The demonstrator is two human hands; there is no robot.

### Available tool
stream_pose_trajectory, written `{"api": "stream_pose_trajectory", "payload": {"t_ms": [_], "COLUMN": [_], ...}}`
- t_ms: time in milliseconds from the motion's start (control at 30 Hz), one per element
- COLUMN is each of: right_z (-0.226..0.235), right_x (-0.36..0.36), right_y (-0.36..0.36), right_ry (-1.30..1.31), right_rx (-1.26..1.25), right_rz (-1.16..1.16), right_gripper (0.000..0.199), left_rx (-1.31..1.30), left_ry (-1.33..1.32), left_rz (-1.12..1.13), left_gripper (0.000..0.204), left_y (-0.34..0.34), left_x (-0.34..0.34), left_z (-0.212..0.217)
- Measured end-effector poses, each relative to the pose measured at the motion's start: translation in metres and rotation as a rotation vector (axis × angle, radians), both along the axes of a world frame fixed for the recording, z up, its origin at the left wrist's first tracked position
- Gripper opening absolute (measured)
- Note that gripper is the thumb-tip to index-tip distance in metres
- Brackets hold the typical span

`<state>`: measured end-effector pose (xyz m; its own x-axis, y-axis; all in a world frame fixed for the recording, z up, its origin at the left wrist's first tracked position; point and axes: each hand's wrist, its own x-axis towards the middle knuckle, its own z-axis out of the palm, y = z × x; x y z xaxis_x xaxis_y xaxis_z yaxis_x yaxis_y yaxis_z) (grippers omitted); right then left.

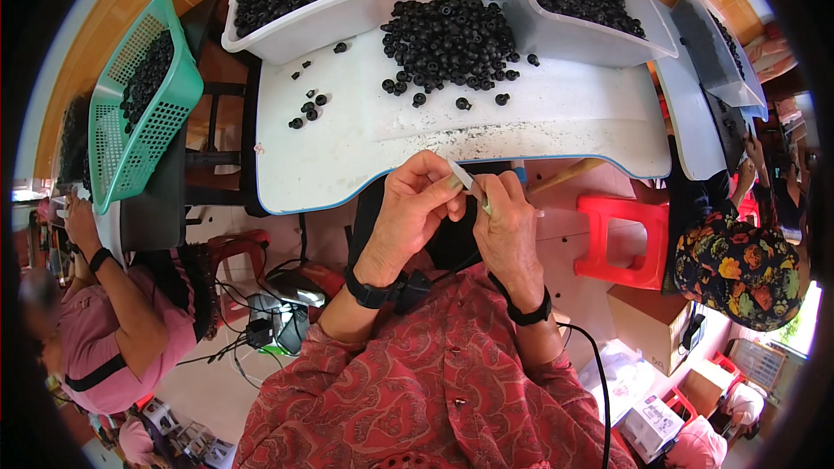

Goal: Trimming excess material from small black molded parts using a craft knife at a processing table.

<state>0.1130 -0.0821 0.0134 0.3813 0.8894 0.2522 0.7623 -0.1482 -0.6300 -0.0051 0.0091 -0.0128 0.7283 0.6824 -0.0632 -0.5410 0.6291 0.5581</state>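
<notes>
My right hand (506, 230) is closed round a small knife, its pale, pointed blade (461, 175) angled up toward my left fingertips. My left hand (408, 213) is closed beside it, thumb and fingers pinched together close to the blade; what they hold, if anything, is hidden. Both hands are just off the near edge of the white table (347, 161), above my lap. A heap of small round black parts (447, 43) lies farther back on the table. Several more loose black parts (309, 108) lie scattered at its left.
Two bins of black parts, one white (252, 43) and one greyish (573, 39), stand at the back. A green basket (148, 152) is at far left. A red stool (624, 243) stands at right. Cables (599, 365) run beside me, and other people sit on both sides.
</notes>
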Motion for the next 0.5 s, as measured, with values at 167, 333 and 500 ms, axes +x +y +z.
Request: {"api": "stream_pose_trajectory", "payload": {"t_ms": [167, 333, 500], "right_z": [-0.023, 0.006, 0.022], "right_x": [0.015, 0.005, 0.002], "right_y": [0.000, 0.000, 0.003], "right_ry": [-0.021, 1.003, 1.038], "right_rx": [-0.060, 0.164, 0.215], "right_rz": [-0.061, -0.056, 0.020], "right_gripper": [0.017, 0.020, 0.016], "left_rx": [0.395, 0.222, 0.185], "left_ry": [0.085, 0.068, 0.073], "left_rz": [0.157, 0.079, 0.032], "left_gripper": [0.007, 0.009, 0.010], "left_y": [-0.004, -0.001, 0.000], "left_x": [0.003, 0.001, 0.001], "left_z": [0.018, 0.012, 0.013]}}
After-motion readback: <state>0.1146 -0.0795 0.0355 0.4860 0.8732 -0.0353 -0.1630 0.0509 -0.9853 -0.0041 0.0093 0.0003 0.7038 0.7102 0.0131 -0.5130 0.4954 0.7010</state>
